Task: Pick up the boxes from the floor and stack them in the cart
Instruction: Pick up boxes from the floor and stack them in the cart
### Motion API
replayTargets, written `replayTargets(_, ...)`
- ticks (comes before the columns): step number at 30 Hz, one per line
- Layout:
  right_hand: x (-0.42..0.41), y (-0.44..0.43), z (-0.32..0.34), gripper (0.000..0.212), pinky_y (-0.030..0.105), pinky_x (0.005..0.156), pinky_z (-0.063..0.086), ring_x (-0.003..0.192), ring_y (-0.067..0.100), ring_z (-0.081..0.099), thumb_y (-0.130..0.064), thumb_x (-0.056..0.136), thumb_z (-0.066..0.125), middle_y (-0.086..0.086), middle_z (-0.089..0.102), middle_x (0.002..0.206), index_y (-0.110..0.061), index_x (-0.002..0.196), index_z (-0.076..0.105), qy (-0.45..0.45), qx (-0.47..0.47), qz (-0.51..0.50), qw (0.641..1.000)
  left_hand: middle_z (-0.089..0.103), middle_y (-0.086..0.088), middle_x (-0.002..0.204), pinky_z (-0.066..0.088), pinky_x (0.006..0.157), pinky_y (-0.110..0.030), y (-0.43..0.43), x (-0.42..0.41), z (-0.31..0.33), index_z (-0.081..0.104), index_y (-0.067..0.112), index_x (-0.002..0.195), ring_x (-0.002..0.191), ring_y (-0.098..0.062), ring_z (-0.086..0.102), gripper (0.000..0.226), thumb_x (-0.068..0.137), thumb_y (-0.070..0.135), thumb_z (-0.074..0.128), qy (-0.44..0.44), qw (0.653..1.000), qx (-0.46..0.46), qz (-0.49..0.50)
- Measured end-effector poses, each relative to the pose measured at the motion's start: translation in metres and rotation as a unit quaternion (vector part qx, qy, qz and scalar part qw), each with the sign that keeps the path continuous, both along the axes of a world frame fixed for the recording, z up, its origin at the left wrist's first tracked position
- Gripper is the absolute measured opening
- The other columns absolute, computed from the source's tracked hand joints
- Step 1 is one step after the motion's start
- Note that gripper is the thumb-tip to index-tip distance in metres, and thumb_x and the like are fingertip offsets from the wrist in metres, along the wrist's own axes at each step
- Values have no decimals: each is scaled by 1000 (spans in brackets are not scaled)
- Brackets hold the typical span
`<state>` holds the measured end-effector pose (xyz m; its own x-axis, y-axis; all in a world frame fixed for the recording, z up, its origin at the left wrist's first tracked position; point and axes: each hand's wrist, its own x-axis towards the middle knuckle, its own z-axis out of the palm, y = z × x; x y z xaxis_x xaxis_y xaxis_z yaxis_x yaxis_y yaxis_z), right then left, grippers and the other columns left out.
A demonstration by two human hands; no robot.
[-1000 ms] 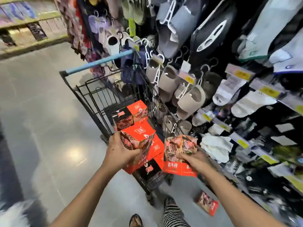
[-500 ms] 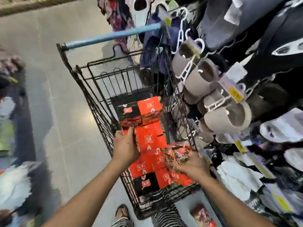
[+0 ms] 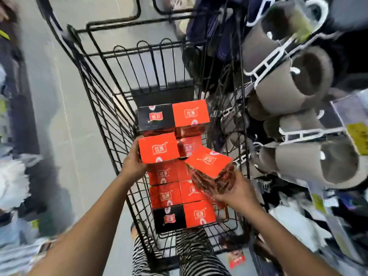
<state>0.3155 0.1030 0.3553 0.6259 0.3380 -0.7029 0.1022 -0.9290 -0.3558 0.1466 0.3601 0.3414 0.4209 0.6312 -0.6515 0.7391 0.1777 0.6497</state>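
A black wire cart (image 3: 103, 108) stands in front of me, holding several orange and black boxes (image 3: 179, 200) stacked in rows. My left hand (image 3: 132, 165) grips an orange box (image 3: 158, 148) at its left side, on top of the stack. My right hand (image 3: 237, 193) holds another orange box (image 3: 209, 163) tilted above the stack's right side, fingers curled under it. One more box (image 3: 236, 257) lies on the floor beyond the cart's near right corner, partly hidden.
Grey slippers on white hangers (image 3: 294, 76) crowd a rack pressed against the cart's right side. Grey tiled floor (image 3: 65, 126) lies to the left, with blurred goods (image 3: 14, 176) at the far left. My striped trouser legs (image 3: 191, 253) show under the cart.
The view has dropped closer over the cart. Both hands have carried their boxes down into the basket; the left box now sits on the stack and the right box has tipped orange face up.
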Motion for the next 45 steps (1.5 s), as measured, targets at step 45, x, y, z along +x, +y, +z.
replayTargets(45, -83, -44, 19, 55, 37, 92, 49, 112, 29, 59, -25, 80, 71, 13, 60, 121, -9, 128, 51, -129, 74, -167, 975, 59, -26, 122, 42, 94, -40, -60, 6, 71, 49, -3, 128, 112, -39, 57, 49, 90, 26, 57, -54, 988, 138, -35)
